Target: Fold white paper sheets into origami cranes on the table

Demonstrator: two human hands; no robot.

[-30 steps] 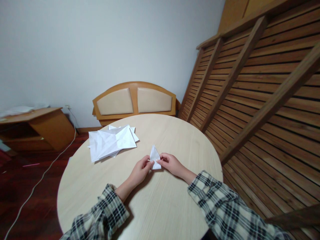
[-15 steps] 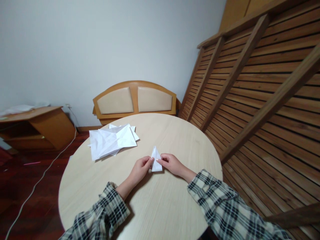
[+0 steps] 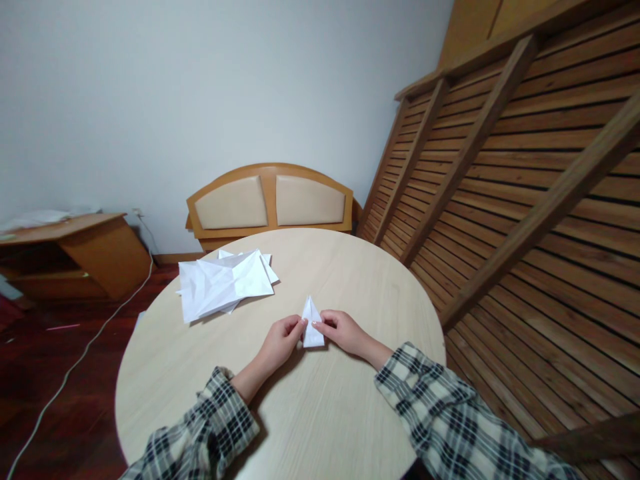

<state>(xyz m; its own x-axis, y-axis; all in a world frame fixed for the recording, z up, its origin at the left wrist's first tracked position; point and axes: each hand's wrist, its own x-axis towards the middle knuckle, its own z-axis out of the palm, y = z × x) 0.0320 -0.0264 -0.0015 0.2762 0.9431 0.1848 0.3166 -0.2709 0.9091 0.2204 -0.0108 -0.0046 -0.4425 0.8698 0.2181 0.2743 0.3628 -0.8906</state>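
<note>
A small white folded paper point(image 3: 313, 319), pointed at its far end, lies on the round light-wood table point(image 3: 350, 280). My left hand point(image 3: 281, 341) pinches its lower left edge with curled fingers. My right hand point(image 3: 343, 331) pinches its lower right edge, thumb and forefinger pressed together. Both fingertips meet near the paper's middle. Plaid sleeves cover both forearms.
A loose pile of white folded paper sheets point(image 3: 223, 283) lies on the table's far left. Behind the table stands a padded wooden headboard point(image 3: 270, 200). A slatted wooden frame point(image 3: 525, 173) leans at the right. A low wooden cabinet point(image 3: 75, 257) and a white cable point(image 3: 75, 363) sit on the dark floor.
The small paper has shifted slightly right and lower between my fingers, and its point looks a little more spread. Both hands stay pinched on it.
</note>
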